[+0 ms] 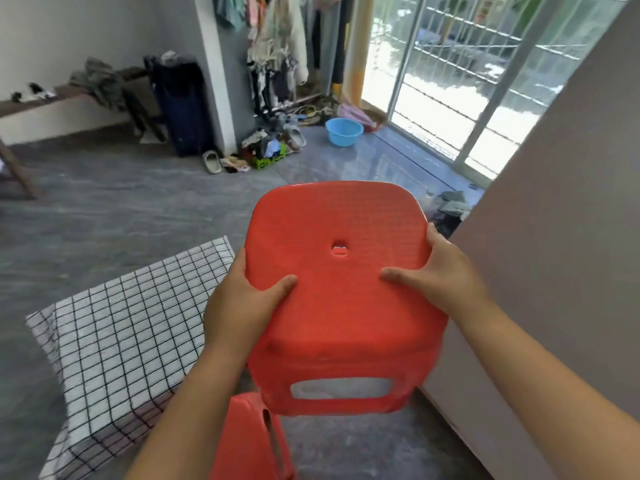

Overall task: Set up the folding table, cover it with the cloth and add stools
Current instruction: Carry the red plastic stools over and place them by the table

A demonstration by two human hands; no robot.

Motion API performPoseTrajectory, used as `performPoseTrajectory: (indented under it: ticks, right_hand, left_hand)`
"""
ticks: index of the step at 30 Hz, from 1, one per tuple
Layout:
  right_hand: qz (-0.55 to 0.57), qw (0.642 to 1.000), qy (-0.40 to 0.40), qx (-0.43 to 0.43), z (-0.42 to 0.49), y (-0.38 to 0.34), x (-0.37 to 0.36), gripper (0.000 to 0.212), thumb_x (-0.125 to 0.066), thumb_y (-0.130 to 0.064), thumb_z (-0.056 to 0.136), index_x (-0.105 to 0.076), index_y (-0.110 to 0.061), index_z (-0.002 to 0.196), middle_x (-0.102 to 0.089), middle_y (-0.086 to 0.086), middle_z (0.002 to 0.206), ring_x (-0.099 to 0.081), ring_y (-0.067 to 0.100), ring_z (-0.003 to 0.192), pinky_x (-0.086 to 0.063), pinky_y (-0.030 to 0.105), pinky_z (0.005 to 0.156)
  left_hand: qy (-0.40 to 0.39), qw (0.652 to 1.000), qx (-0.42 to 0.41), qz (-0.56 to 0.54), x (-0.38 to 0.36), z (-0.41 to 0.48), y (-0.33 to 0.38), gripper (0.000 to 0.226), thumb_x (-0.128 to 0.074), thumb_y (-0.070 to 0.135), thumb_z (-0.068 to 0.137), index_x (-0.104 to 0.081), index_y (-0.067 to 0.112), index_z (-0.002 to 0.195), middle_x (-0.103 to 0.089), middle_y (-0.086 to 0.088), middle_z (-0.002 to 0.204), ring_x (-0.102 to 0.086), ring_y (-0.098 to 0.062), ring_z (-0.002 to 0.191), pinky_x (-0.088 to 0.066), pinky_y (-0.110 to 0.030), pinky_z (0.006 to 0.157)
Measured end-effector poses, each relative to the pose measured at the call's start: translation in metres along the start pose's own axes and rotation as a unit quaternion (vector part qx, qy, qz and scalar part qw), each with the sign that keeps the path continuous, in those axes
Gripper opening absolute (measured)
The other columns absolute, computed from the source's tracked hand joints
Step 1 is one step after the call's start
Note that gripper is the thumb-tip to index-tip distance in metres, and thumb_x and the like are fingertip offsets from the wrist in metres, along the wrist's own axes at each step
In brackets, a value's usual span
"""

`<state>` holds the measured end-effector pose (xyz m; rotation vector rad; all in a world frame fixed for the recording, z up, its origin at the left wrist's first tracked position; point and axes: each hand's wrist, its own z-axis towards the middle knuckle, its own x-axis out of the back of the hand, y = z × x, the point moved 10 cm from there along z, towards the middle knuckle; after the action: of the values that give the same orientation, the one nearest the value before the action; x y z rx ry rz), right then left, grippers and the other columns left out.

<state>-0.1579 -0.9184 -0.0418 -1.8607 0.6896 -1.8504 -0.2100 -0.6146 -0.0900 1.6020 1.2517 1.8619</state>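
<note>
I hold a red plastic stool [337, 292] in the air in front of me, seat up and tilted toward me. My left hand [242, 299] grips the seat's left edge with the thumb on top. My right hand [440, 271] grips the right edge the same way. A second red stool [251, 441] shows partly below it at the bottom edge. To the left stands the table, covered by a white cloth with a black grid [128, 327]; the cloth hangs over its sides and hides the legs.
A grey wall or panel [554, 271] runs close on my right. Farther off on the grey floor are a blue basin [344, 132], shoes and a clothes pile [266, 150], a dark suitcase [183, 109], a bench [69, 95] and a barred glass door [467, 81].
</note>
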Motion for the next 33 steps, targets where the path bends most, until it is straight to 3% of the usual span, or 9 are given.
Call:
performPoseTrajectory:
  ticks: [4,8,12,17,20,25,30,33]
  right_hand:
    - [-0.012,0.998,-0.044,0.047,0.068,-0.012,-0.017,0.087,-0.079,-0.063,0.054,-0.048,-0.028,0.128,-0.063,-0.006,0.115,-0.061,0.015,0.105,-0.048,0.038,0.091]
    - [0.004,0.995,-0.075,0.059,0.138,-0.009,-0.035,0.069,-0.077,-0.057,0.066,-0.052,-0.026,0.122,-0.065,-0.010,0.105,-0.062,0.013,0.097,-0.046,0.032,0.083]
    - [0.022,0.991,-0.101,0.083,0.215,0.002,-0.053,0.063,-0.075,-0.056,0.069,-0.053,-0.026,0.120,-0.064,-0.011,0.102,-0.061,0.013,0.093,-0.047,0.035,0.083]
    - [0.028,0.985,-0.137,0.103,0.310,0.019,-0.091,0.050,-0.071,-0.049,0.078,-0.054,-0.017,0.113,-0.060,-0.009,0.090,-0.058,0.016,0.085,-0.040,0.029,0.068]
    - [0.016,0.981,-0.165,0.102,0.359,0.032,-0.129,0.050,-0.068,-0.049,0.080,-0.054,-0.015,0.113,-0.062,-0.002,0.097,-0.059,0.023,0.089,-0.039,0.031,0.073]
    - [0.019,0.973,-0.217,0.072,0.424,0.062,-0.209,0.058,-0.068,-0.052,0.076,-0.056,-0.010,0.115,-0.060,0.000,0.097,-0.061,0.028,0.097,-0.037,0.031,0.075]
    - [0.002,0.964,-0.266,0.019,0.471,0.113,-0.322,0.068,-0.070,-0.040,0.082,-0.043,-0.009,0.136,-0.059,0.011,0.126,-0.057,0.030,0.113,-0.041,0.035,0.086]
    - [0.000,0.959,-0.284,0.004,0.487,0.138,-0.392,0.072,-0.073,-0.037,0.080,-0.040,-0.009,0.137,-0.056,0.011,0.131,-0.055,0.030,0.117,-0.041,0.035,0.089]
  left_hand:
    - [0.040,0.999,0.034,-0.012,-0.011,0.031,0.001,0.077,-0.068,0.067,0.066,-0.040,0.041,0.133,-0.060,0.021,0.110,-0.061,-0.018,0.104,-0.039,-0.029,0.073]
    - [0.074,0.995,0.067,-0.022,-0.032,0.068,0.002,0.081,-0.069,0.065,0.067,-0.037,0.040,0.137,-0.059,0.020,0.113,-0.060,-0.017,0.107,-0.039,-0.027,0.074]
    - [0.098,0.991,0.092,-0.005,-0.068,0.108,0.006,0.082,-0.069,0.065,0.067,-0.037,0.039,0.138,-0.062,0.012,0.120,-0.061,-0.019,0.107,-0.041,-0.027,0.074]
    - [0.102,0.982,0.142,-0.071,-0.125,0.166,-0.017,0.080,-0.061,0.073,0.068,-0.041,0.037,0.136,-0.060,0.020,0.121,-0.060,-0.009,0.109,-0.047,-0.032,0.093]
    - [0.081,0.971,0.176,-0.137,-0.163,0.204,-0.051,0.081,-0.061,0.073,0.067,-0.043,0.036,0.136,-0.059,0.024,0.120,-0.058,0.000,0.108,-0.046,-0.033,0.098]
    - [0.045,0.956,0.246,-0.155,-0.215,0.254,-0.117,0.105,-0.059,0.080,0.058,-0.028,0.032,0.146,-0.050,0.014,0.137,-0.047,-0.005,0.124,-0.037,-0.038,0.108]
    - [-0.009,0.941,0.302,-0.154,-0.263,0.307,-0.203,0.094,-0.056,0.077,0.066,-0.020,0.040,0.144,-0.051,0.017,0.134,-0.053,-0.007,0.118,-0.043,-0.042,0.102]
    - [-0.032,0.938,0.320,-0.130,-0.286,0.335,-0.252,0.092,-0.057,0.071,0.074,-0.013,0.036,0.147,-0.046,0.016,0.135,-0.051,-0.010,0.119,-0.043,-0.041,0.102]
